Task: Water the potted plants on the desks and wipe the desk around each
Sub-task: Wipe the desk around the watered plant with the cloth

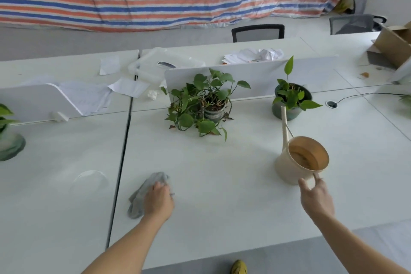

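A cream watering can [295,162] with a long spout stands on the white desk [222,184], with brown water inside. My right hand [317,198] is just behind it, fingers spread and touching its handle without closing round it. My left hand [159,200] rests on a crumpled grey cloth [142,196] near the desk's front left, fingers curled over it. A trailing leafy plant [206,104] in a small pot sits mid-desk. A second plant in a dark green pot [289,107] stands right of it, just beyond the can's spout.
White dividers [255,75] run behind the plants, with loose papers [253,54] beyond. Another potted plant [9,140] is at the left edge. A faint round ring [90,181] marks the left desk. A cardboard box [395,44], a cable [364,95] and chairs [258,33] lie far right and back.
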Demonstrator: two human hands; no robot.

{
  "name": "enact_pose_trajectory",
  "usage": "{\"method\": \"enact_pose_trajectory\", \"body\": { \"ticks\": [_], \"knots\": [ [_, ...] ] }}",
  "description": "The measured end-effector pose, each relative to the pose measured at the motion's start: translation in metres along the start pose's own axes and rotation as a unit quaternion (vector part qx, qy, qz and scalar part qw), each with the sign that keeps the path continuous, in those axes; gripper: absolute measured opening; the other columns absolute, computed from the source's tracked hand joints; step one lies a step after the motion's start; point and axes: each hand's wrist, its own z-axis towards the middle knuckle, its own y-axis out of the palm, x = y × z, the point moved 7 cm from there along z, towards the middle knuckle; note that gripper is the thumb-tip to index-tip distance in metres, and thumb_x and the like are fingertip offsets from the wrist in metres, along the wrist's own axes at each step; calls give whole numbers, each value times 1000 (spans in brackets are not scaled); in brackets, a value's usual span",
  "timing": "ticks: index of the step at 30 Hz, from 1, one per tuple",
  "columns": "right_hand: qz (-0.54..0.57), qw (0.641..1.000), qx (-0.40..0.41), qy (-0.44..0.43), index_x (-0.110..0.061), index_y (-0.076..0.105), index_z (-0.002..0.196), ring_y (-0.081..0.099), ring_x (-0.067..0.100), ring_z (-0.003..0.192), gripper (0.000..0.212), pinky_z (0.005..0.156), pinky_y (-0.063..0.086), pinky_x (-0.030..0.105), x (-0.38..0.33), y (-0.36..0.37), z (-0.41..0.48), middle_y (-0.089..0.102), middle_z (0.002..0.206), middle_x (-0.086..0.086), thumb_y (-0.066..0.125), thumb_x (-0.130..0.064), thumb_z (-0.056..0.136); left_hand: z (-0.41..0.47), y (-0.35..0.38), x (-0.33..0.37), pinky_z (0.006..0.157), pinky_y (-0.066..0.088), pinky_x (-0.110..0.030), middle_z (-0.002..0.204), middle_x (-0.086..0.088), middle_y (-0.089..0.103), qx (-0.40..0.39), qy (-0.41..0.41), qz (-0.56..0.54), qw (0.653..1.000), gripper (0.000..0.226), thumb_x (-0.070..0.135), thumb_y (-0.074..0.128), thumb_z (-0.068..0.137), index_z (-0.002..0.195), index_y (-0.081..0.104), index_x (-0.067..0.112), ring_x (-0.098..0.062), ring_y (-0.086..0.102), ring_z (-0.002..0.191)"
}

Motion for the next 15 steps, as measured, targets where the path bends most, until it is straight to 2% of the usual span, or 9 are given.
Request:
{"method": "enact_pose_trajectory", "body": {
  "ticks": [3,5,6,7,9,11,13,15],
  "knots": [
    [-15,999,30,12,-13,21,155,32,43,137,71,104,35,57,-13,17,-38,27,157,22,54,-35,96,-3,9,-58,98,40,-35,135,-5,45,-9,-55,19,998,43,27,49,93,135,46,24,-25,44,123],
    [-50,998,19,-16,-14,22,156,26,38,144,70,105,36,57,-29,39,-64,18,163,14,54,-35,98,-10,17,-83,91,42,-34,131,-4,46,-20,-66,15,998,43,30,48,95,137,43,26,-25,47,118],
    [-68,997,-5,-42,-15,27,154,28,35,144,65,105,38,55,-39,57,-78,22,163,12,53,-36,98,-15,21,-92,87,43,-33,127,-3,50,-23,-61,3,998,38,29,48,96,134,47,26,-24,49,114],
    [-79,994,-39,-70,-16,35,151,35,32,142,58,104,40,52,-48,76,-90,32,159,11,53,-35,99,-20,23,-95,83,44,-32,121,-3,53,-21,-46,-14,999,31,26,48,96,126,55,23,-24,50,111],
    [-91,981,-123,-119,-16,53,139,53,27,128,44,97,46,39,-68,118,-112,54,144,10,55,-33,99,-29,26,-97,75,45,-30,104,-1,55,-23,-13,-65,998,14,16,52,92,97,64,21,-22,53,103],
    [-95,962,-202,-155,-17,65,127,63,21,111,33,86,48,30,-91,160,-136,67,126,5,59,-32,97,-36,30,-98,71,46,-31,89,1,54,-27,10,-147,989,27,4,54,84,70,54,26,-21,55,92],
    [-76,949,-262,-157,-19,71,113,64,17,95,24,77,48,28,-113,195,-157,72,108,-2,61,-31,95,-41,25,-99,63,45,-21,79,3,57,-23,12,-241,970,42,-6,51,77,59,49,32,-16,56,75],
    [21,938,-339,-74,-15,71,99,63,19,83,18,72,54,34,-126,228,-176,69,93,2,65,-31,93,-47,15,-99,51,39,-11,69,5,58,-44,-10,-320,946,44,-12,47,76,59,55,27,-6,53,59]
  ]
}}
